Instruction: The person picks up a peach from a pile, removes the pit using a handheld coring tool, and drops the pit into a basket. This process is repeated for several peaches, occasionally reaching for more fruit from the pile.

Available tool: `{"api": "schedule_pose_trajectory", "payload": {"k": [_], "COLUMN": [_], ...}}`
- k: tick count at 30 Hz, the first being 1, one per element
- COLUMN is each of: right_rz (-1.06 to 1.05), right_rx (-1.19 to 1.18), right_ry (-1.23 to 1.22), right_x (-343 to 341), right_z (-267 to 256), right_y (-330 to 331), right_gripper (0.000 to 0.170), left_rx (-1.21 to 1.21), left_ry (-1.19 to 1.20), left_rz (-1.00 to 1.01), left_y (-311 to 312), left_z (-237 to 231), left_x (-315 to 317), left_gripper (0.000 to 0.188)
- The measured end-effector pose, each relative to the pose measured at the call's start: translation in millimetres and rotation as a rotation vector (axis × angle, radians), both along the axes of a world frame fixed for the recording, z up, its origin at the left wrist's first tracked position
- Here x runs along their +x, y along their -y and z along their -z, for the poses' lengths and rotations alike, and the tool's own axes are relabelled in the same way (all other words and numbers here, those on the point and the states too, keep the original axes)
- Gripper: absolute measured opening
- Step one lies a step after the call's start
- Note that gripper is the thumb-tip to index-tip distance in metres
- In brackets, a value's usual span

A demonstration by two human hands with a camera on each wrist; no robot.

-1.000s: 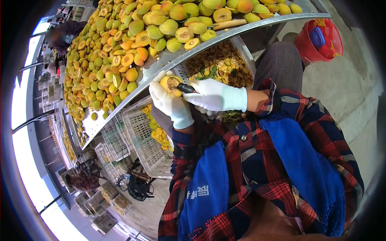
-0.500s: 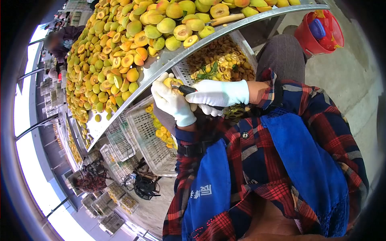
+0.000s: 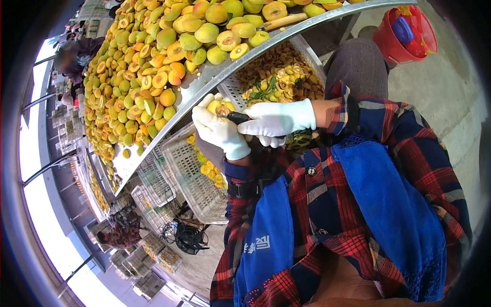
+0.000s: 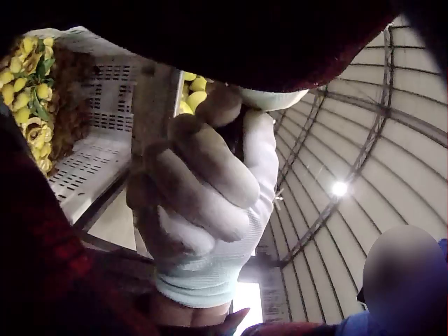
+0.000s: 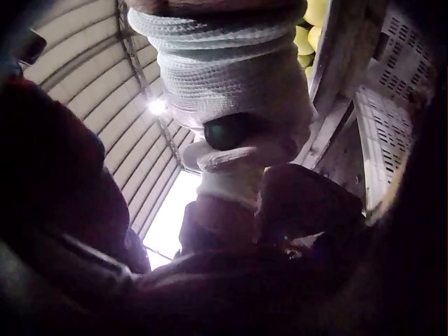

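In the head view my white-gloved left hand [image 3: 217,128] holds a cut yellow peach [image 3: 220,106], its brown centre facing up. My gloved right hand [image 3: 279,120] grips a black-handled pitting tool [image 3: 238,117], whose tip is at the fruit's cut face. In the left wrist view the left hand's curled fingers [image 4: 203,189] hide most of the peach. The rounded end of the black handle [image 5: 225,131] pokes out of the right glove in the right wrist view. Both hands are just off the metal table's near edge [image 3: 204,86].
Halved peaches [image 3: 133,87] are heaped over the table, with a wooden-handled tool [image 3: 284,22] near its edge. Below stand a crate of pits and scraps [image 3: 319,66] and a white crate [image 3: 194,179] with yellow pieces. A red bucket [image 3: 381,43] stands on the floor at right.
The tool has shifted slightly against the peach's cut face, and the left fingers have turned the fruit a little. Both hands keep their holds; the head view has tilted slightly.
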State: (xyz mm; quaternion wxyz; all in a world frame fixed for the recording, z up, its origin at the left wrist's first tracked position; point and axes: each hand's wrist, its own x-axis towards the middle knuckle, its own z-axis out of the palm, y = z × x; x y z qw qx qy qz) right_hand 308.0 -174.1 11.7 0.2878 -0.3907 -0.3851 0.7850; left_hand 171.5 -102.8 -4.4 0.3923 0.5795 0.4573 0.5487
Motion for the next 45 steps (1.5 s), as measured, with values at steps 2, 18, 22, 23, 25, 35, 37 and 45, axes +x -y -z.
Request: {"api": "schedule_pose_trajectory", "payload": {"k": [2,18,22,23,25,35,37,45], "right_rz": [-0.029,-0.071,-0.129,-0.101,-0.088,-0.097,-0.09,-0.078], "right_rx": [0.002,-0.018,-0.06,-0.041,-0.066,-0.068,-0.064,0.055], "right_ry": [-0.037,-0.12,-0.305,-0.235,-0.173,-0.266,-0.25,-0.06], "right_x": [4.9,5.5,11.1,8.6,-1.1,8.0,9.5,-2.2], "right_z": [1.6,1.1,1.3,-1.6,6.4,2.1,3.5,0.9], "right_y": [-3.5,-2.0,-2.3,-0.6,-3.6,-2.5,-2.7,-0.2], "right_gripper": [0.038,0.041,0.042,0.04,0.04,0.042,0.043,0.045], "left_rx": [-0.011,0.094,-0.071,-0.252,-0.524,-0.048,0.14,-0.601], "left_ry": [0.061,0.033,0.141,0.288,0.423,-0.036,-0.188,0.512], "left_rz": [0.026,0.022,0.095,0.179,0.253,0.073,0.047,0.347], "left_y": [4.5,4.7,-0.1,-1.8,-6.3,2.8,2.0,-5.9], "left_z": [-8.3,-4.6,-8.3,-10.1,-8.5,-3.0,-1.3,-26.3], "left_x": [4.4,5.3,0.8,-2.0,-5.8,-1.8,-2.6,-10.3], "left_gripper": [0.046,0.048,0.048,0.05,0.053,0.053,0.051,0.047]}}
